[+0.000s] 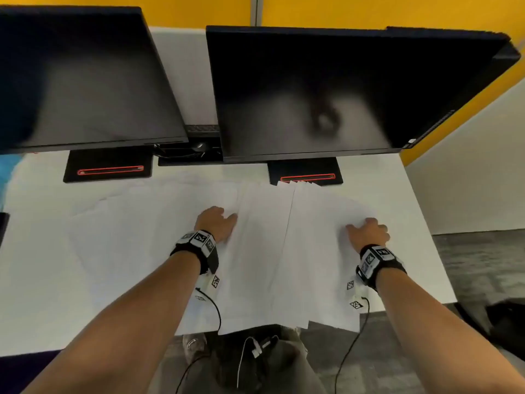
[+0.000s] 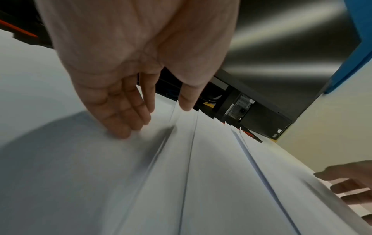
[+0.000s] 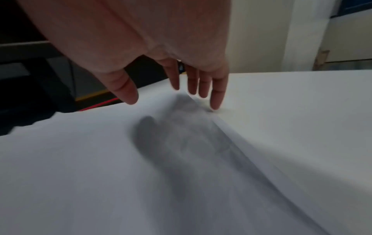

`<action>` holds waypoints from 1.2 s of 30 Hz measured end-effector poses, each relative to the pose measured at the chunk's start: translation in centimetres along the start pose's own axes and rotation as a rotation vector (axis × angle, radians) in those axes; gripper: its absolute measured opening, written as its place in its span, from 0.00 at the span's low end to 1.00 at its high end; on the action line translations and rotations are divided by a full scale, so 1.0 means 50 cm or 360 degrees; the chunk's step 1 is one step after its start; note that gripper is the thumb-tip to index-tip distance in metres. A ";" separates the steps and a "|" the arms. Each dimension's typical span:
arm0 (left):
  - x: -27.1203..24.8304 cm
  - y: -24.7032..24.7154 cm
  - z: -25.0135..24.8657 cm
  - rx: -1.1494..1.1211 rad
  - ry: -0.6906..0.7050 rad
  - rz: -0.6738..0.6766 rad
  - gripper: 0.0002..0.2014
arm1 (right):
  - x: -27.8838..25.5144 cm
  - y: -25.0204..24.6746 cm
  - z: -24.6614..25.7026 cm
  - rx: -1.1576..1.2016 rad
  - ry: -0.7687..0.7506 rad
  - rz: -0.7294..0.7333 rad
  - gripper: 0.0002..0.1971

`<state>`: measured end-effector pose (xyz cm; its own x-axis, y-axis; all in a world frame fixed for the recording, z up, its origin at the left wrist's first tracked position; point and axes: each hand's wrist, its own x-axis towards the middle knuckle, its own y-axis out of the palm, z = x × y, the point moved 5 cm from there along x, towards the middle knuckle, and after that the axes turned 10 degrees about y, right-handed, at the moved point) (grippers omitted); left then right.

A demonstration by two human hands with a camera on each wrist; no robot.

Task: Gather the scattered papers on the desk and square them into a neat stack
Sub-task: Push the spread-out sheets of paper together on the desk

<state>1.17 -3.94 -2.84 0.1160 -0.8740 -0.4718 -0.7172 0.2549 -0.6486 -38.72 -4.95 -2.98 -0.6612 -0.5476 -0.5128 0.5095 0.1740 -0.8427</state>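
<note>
Both forearms reach forward from 6 o'clock, palms down, wrists slightly raised, each wearing a black wrist strap with white marker tags [image 1: 199, 241].

Left hand [image 1: 216, 223] — fingers straight and close together, tips pressed onto the fanned spread of plain white paper sheets [image 1: 255, 251]; thumb held off to the side, clear of the sheets in the left wrist view. Nothing gripped. It sits near the spread's centre, at the left edge of the raised overlapping bundle.

Right hand [image 1: 368, 233] — fingers extended, slightly splayed, pointing down. In the right wrist view the little fingertip [image 3: 215, 103] touches down right at the sheet edge; the other tips hover just above or graze the paper, can't tell which. Thumb hangs free. Nothing gripped here either.

Papers: overlapping, fanned left to right across the flat white desk [image 1: 397, 189], covering most of the middle. Far corners at 12 o'clock reach the black monitor base with the red-outlined slot [image 1: 306, 173]; near edges at 6 o'clock overhang the desk's front edge. Not squared — staggered edges show plainly in the left wrist view.

At 12 o'clock: two dark black flat monitors [image 1: 312, 92], screens off, in front of a yellow partition wall [image 1: 369, 12]. Thin black cables [image 1: 349, 351] hang from both wrists below the desk edge.
</note>
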 end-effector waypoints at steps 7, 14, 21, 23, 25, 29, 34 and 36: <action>0.023 0.032 -0.026 -0.0054 -0.0136 0.0014 0.26 | 0.018 0.021 0.037 -0.0025 0.0400 0.0178 0.36; 0.014 0.043 -0.037 -0.0171 -0.0030 -0.0090 0.21 | -0.040 0.062 0.115 0.0247 -0.0138 0.0360 0.37; -0.084 0.069 0.079 0.0286 -0.0115 0.0249 0.27 | -0.084 0.068 -0.041 -0.0195 0.0070 0.0220 0.37; -0.115 0.104 0.085 0.0297 -0.0142 0.0358 0.24 | -0.119 0.107 -0.059 -0.0189 -0.0035 0.0320 0.36; -0.137 0.135 0.072 0.0186 -0.0121 0.0397 0.22 | -0.145 0.137 -0.063 -0.0150 -0.0152 0.0412 0.32; -0.156 0.126 0.056 0.0005 -0.0101 0.0183 0.26 | -0.157 0.132 -0.071 -0.0030 -0.0203 0.0396 0.25; -0.175 0.114 0.075 0.0195 0.0008 0.0091 0.20 | -0.173 0.127 -0.095 -0.0209 0.0012 0.0168 0.29; -0.180 0.131 0.068 0.0225 0.0037 0.0110 0.18 | -0.187 0.151 -0.085 -0.0274 -0.0085 0.0265 0.28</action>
<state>-2.24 7.00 -4.85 0.0528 -0.8615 -0.5051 -0.6189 0.3688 -0.6936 -31.03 4.97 -5.23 -0.5436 -0.5411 -0.6416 0.5049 0.3998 -0.7650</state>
